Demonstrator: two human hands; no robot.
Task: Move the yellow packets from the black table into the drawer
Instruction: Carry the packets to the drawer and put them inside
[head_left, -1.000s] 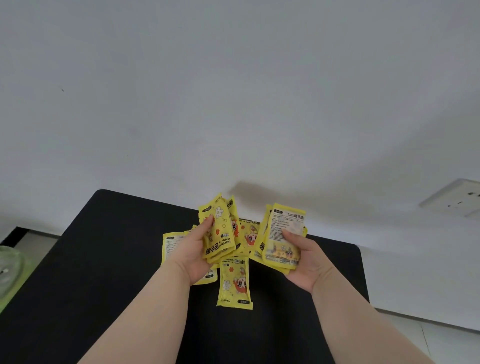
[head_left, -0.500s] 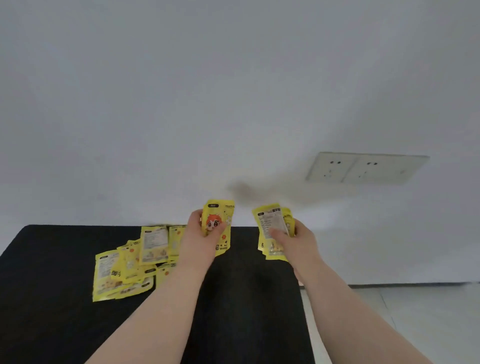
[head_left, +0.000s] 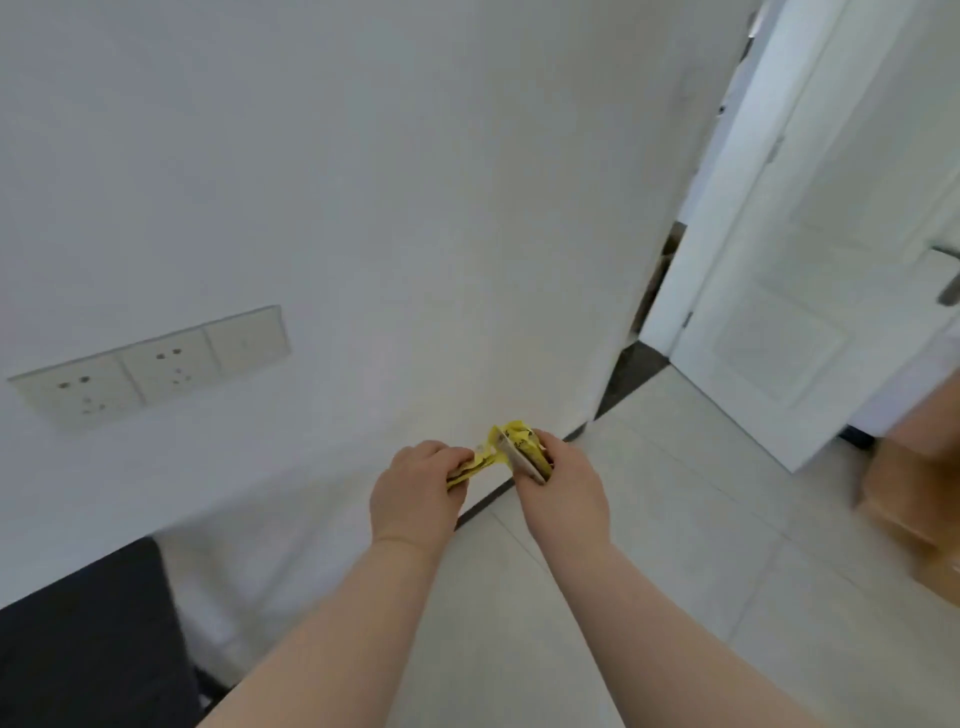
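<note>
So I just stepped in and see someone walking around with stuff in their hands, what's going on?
A person is carrying crinkly yellow packets, some in the left hand and more in the right hand, held close together over the pale tiled floor. They face a white wall with a row of white sockets; a corner of the black table shows at lower left. No drawer is clearly in view, so nothing is put away yet.

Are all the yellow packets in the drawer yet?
Not yet. The left hand and right hand each hold yellow packets in the air over the floor, away from the black table. No drawer is in view, so putting them in is still left.
</note>
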